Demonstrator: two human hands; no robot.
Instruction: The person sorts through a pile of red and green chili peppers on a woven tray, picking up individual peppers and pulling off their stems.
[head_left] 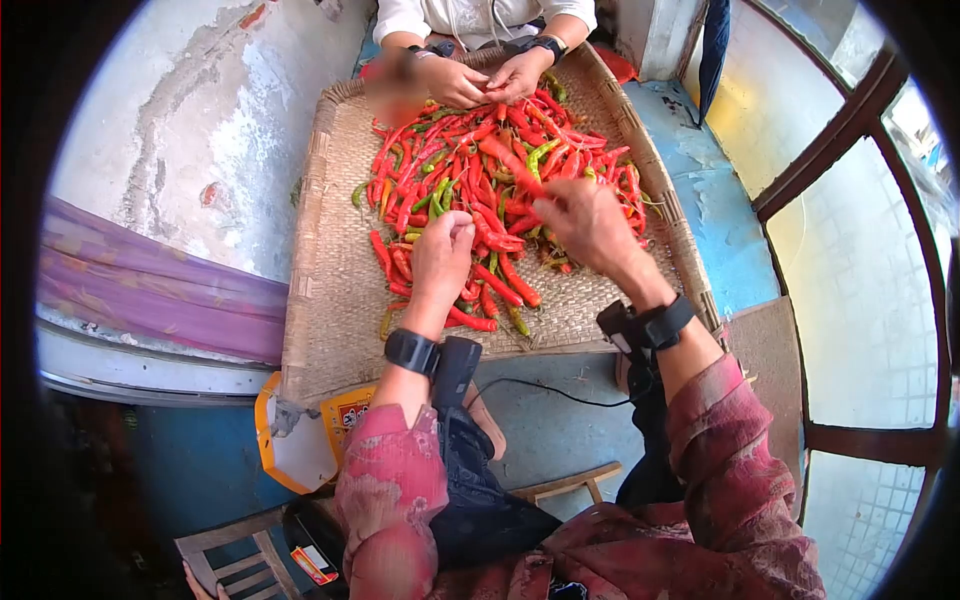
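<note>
A large heap of red chili peppers, with some green ones among them, lies on a woven tray. My right hand is over the right side of the heap, its thumb and fingers closed on a red chili pepper that is slightly blurred and points up and to the left. Near the heap's front left, my left hand has its fingertips pinched together. Whatever it may hold is too small to make out; a green chili pepper shows just beyond the fingertips.
Across the tray, another person's hands meet over the far end of the heap. A window frame runs along the right, a worn wall on the left. A cable and a wooden stool are below the tray.
</note>
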